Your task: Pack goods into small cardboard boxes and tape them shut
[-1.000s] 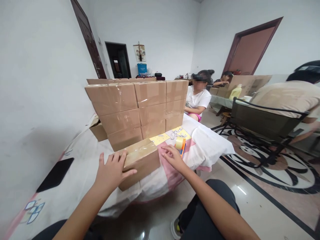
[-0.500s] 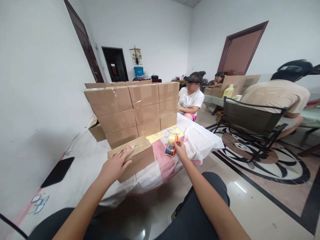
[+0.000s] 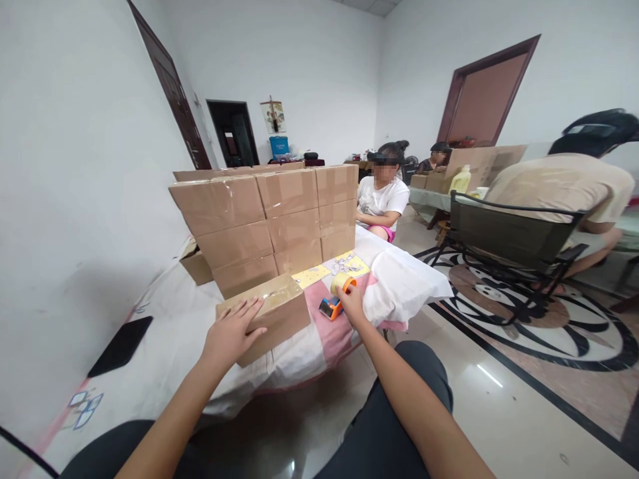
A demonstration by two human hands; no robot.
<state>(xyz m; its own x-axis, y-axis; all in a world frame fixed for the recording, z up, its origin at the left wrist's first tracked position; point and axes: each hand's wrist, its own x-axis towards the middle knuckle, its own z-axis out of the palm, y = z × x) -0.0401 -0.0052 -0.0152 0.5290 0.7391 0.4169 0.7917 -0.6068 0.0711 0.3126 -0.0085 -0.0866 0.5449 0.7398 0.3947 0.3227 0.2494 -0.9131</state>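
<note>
A closed cardboard box (image 3: 279, 326) with clear tape along its top lies on the cloth-covered table in front of me. My left hand (image 3: 234, 329) rests flat on the near left end of that box, fingers stretched out. To the right of the box, my right hand (image 3: 351, 303) grips an orange and blue tape dispenser (image 3: 333, 308) with a roll of yellowish tape (image 3: 341, 282). The dispenser is tilted, its cutting end pointing left toward the box. Behind the box rises a stack of taped cardboard boxes (image 3: 294, 213).
A black flat object (image 3: 121, 346) lies on the tablecloth (image 3: 170, 332) at left. An open carton (image 3: 196, 265) stands beside the stack. Beyond the table sits a person in a white shirt (image 3: 384, 199). At right, another person (image 3: 559, 183) sits in a black chair (image 3: 514, 229).
My right hand has turned the tape dispenser and shifted it slightly left, toward the box. My left hand has stayed on the box, moving only a little.
</note>
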